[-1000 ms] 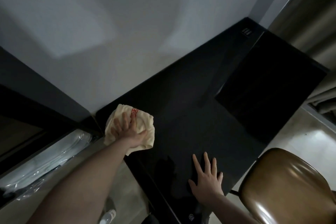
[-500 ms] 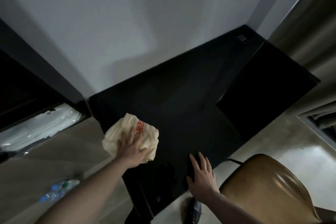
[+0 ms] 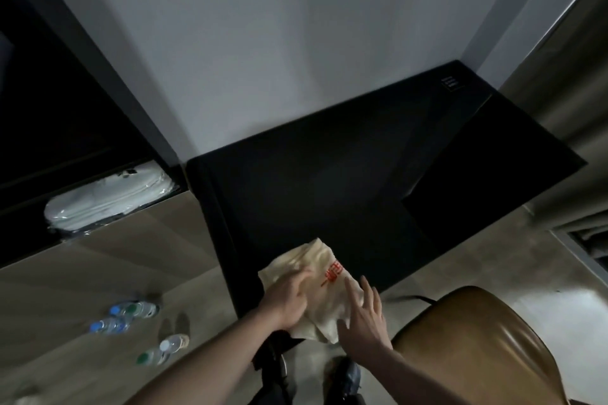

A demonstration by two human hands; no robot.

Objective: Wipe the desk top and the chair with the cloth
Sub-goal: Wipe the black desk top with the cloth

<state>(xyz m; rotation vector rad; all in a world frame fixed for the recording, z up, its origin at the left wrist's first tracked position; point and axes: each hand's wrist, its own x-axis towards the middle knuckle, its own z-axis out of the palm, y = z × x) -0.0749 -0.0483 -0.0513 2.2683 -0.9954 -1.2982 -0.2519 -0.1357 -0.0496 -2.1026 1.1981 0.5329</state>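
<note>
I noted the cream cloth [image 3: 324,286], printed with red characters, lying on the near left corner of the black desk top [image 3: 329,181], its lower edge drooping over the desk's front rim. My left hand [image 3: 289,301] rested on the cloth's left half, fingers bent down onto the fabric; whether they gathered it or only pressed it flat, I could not tell. My right hand [image 3: 363,319] lay against the cloth's right edge, fingers spread and nearly straight, touching the fabric without curling round it. The brown leather chair [image 3: 473,348] stood just right of the desk's near corner, close beside the right forearm and apart from the cloth. A darker square panel [image 3: 487,181] occupied the desk's right end, with a small vent-like grille [image 3: 450,83] at its far right corner by the wall. Left of the desk, on the wooden floor, I saw several plastic bottles [image 3: 131,316], and farther back a folded white bundle in clear wrap [image 3: 105,200] sat in a dark shelf.
</note>
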